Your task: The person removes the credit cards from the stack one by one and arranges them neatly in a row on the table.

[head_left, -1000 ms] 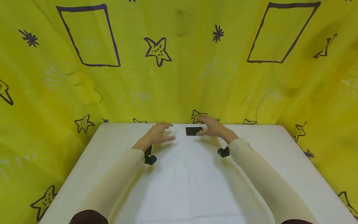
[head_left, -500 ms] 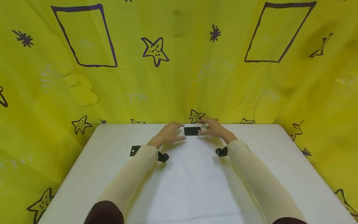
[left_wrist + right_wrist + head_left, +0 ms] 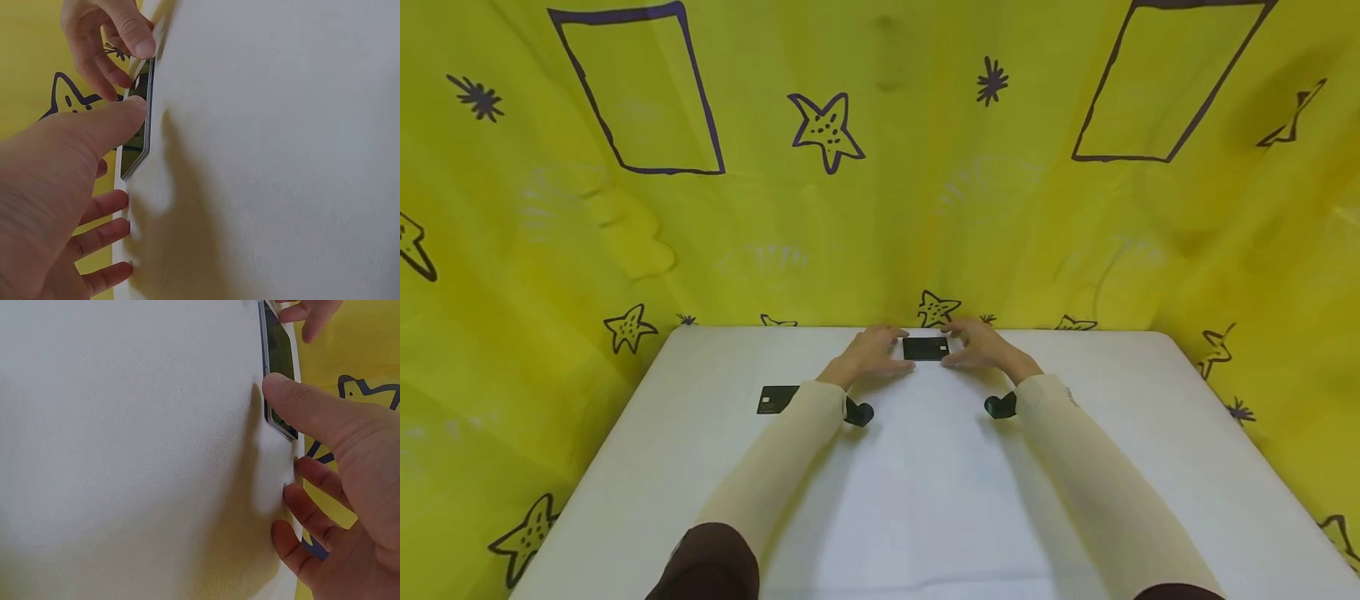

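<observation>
A stack of black bank cards (image 3: 926, 348) lies at the table's back edge, a pale chip near the top card's right end. In the left wrist view the stack's edge shows several thin layers. My left hand (image 3: 871, 352) grips its left end, thumb at the front edge, index finger at the back. My right hand (image 3: 981, 343) holds the right end the same way, its thumb (image 3: 281, 387) on the front edge in the right wrist view. Some fingertips behind the stack are hidden. Another black card (image 3: 777, 398) lies flat on the left, partly covered by my left sleeve.
The white table (image 3: 955, 500) meets a yellow curtain (image 3: 880, 208) with star and fish drawings right behind the stack. Dark wrist mounts (image 3: 857, 412) stick out inward from both cuffs, over the table.
My left hand has moved right to the stack's left end, uncovering the card on the left. My right hand has stayed at the right end, its fingers shifting slightly so the chip shows.
</observation>
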